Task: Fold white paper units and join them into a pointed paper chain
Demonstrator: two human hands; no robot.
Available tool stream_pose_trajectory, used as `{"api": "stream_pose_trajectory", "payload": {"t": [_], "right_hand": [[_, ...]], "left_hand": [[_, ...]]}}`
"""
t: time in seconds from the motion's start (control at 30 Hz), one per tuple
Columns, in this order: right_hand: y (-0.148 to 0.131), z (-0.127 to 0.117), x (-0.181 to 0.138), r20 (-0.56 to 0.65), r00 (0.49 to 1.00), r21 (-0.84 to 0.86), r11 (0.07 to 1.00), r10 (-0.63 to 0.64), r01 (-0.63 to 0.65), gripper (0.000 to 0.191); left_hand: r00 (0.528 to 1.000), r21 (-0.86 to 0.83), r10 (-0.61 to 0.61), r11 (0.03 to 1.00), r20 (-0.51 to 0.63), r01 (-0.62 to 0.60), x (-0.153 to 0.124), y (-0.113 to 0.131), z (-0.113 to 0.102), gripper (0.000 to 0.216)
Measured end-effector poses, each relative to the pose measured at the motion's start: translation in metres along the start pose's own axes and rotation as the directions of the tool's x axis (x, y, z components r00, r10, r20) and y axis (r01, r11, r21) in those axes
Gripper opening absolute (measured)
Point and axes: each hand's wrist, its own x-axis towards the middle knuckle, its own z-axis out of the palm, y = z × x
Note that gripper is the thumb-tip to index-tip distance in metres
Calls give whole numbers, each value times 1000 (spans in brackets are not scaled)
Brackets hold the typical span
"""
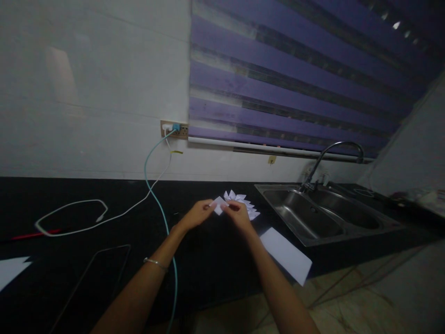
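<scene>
Between my two hands is a small folded square of white paper (219, 205), turned so a corner points up. My left hand (199, 213) pinches its left side, and my right hand (238, 214) pinches the right side. Just behind my right hand lies a pointed paper piece with many white tips (251, 208), partly hidden by that hand. A white rectangular paper (287, 255) rests on the black counter (215, 269) beside my right forearm.
A double steel sink (306, 215) with a curved faucet (321, 157) is at the right. White and teal cables (160, 208) run from the wall socket (174, 130) across the counter. More white paper (13, 269), a red item (36, 234) and a dark flat framed object (97, 278) lie left.
</scene>
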Motion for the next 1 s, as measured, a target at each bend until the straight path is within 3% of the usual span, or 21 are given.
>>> {"api": "stream_pose_trajectory", "payload": {"t": [0.13,0.3,0.53,1.0], "right_hand": [[-2,0,0,-19,999,-18,999,-36,35,27],[-5,2,-2,23,999,39,999,25,-26,33],[-9,4,-3,45,998,148,987,54,-60,32],[-13,-3,-5,73,997,93,996,6,-13,26]], "left_hand": [[996,-110,-45,993,-74,36,4,-3,-3,45],[990,-223,-98,972,-105,72,4,-1,-1,44],[986,-223,-74,974,-152,39,-1,6,-3,33],[990,-138,-34,990,-133,15,-5,15,-4,32]]}}
